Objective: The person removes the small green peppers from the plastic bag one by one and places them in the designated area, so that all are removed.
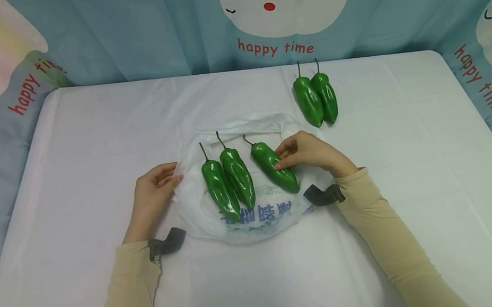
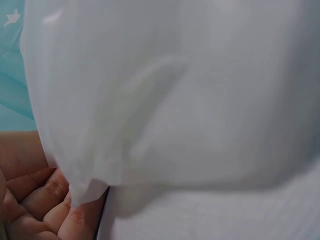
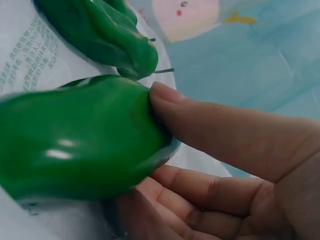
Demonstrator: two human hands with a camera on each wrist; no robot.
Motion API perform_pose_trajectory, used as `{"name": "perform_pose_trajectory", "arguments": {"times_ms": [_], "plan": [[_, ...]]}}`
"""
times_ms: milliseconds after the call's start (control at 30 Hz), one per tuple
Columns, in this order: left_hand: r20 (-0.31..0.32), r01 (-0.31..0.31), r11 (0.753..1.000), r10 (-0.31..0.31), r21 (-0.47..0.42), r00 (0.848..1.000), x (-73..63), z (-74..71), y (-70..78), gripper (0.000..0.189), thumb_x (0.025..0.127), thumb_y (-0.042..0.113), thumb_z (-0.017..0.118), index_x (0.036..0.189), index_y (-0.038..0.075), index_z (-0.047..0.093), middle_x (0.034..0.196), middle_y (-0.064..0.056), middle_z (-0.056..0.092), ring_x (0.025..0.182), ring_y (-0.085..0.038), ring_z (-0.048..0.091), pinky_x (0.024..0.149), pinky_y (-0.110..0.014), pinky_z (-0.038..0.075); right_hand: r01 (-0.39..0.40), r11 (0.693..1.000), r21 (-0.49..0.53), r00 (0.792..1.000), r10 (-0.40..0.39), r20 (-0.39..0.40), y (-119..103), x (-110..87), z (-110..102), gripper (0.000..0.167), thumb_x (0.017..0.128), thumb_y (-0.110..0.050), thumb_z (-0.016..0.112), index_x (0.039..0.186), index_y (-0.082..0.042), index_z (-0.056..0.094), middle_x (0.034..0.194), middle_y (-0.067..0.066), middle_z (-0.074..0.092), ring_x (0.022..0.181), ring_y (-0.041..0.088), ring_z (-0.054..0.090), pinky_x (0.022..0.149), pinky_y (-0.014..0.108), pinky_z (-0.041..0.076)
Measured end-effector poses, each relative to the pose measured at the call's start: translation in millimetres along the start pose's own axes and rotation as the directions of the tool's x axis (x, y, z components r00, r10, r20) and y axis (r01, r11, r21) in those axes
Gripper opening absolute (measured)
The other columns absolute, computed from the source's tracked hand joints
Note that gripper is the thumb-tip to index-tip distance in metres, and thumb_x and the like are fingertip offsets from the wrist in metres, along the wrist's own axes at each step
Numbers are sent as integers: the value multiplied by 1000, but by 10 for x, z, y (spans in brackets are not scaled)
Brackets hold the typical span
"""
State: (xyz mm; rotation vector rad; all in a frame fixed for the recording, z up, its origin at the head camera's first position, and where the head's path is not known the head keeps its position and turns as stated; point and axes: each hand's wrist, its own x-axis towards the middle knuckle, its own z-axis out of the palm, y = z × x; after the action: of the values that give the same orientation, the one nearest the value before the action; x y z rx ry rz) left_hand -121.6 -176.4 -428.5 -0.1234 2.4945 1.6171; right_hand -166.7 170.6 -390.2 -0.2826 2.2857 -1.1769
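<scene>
While both my forearms reached in over the white table [image 1: 81, 147], my left hand [image 1: 152, 190] lay at the left edge of the white plastic bag [image 1: 246, 218], fingers curled onto its rim. My right hand [image 1: 306, 152] rested at the bag's right side, thumb and fingers pinching the rightmost green pepper [image 1: 274, 166]. Three peppers lay on the flattened bag, stems pointing away from me; the other two [image 1: 228, 183] sat side by side, touching, to the left. Two more peppers [image 1: 316, 98] lay together on the table farther back, well apart from the bag.

From the left wrist, my curled fingers [image 2: 37, 200] held a fold of the translucent bag [image 2: 175, 100], which filled the view.

From the right wrist, my thumb [image 3: 210, 120] pressed the pepper's [image 3: 75, 145] glossy, smooth skin, with my fingers curled beneath it, over the printed bag [image 3: 25, 55].
</scene>
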Motion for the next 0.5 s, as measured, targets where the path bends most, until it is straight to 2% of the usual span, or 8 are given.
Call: {"name": "perform_pose_trajectory", "arguments": {"times_ms": [133,333,500], "plan": [[2,2,1000,-2,-9,1000,-10,-5,20,38,91,14,64,126,-1,57,118,-20,61,107,-25,59,77,-9,47,12,999,40,1000,-12,25,5,1,-3,35,81,-9,74,109,10,64,95,15,70,84,16,66,84,33,50],[3,-3,1000,3,-8,1000,-5,-5,20,38,91,13,64,125,-1,57,118,-20,61,106,-22,60,77,-9,48,30,996,83,998,-33,46,6,-4,-13,30,81,-4,73,106,11,65,90,14,71,77,10,66,75,24,51],[-1,-9,1000,9,-12,1000,8,-1,1,36,91,11,63,124,-3,57,118,-20,61,97,-7,59,78,-9,48,39,989,143,998,-45,44,4,-16,-26,28,81,0,71,106,13,65,89,14,71,75,10,66,72,23,53]]}}
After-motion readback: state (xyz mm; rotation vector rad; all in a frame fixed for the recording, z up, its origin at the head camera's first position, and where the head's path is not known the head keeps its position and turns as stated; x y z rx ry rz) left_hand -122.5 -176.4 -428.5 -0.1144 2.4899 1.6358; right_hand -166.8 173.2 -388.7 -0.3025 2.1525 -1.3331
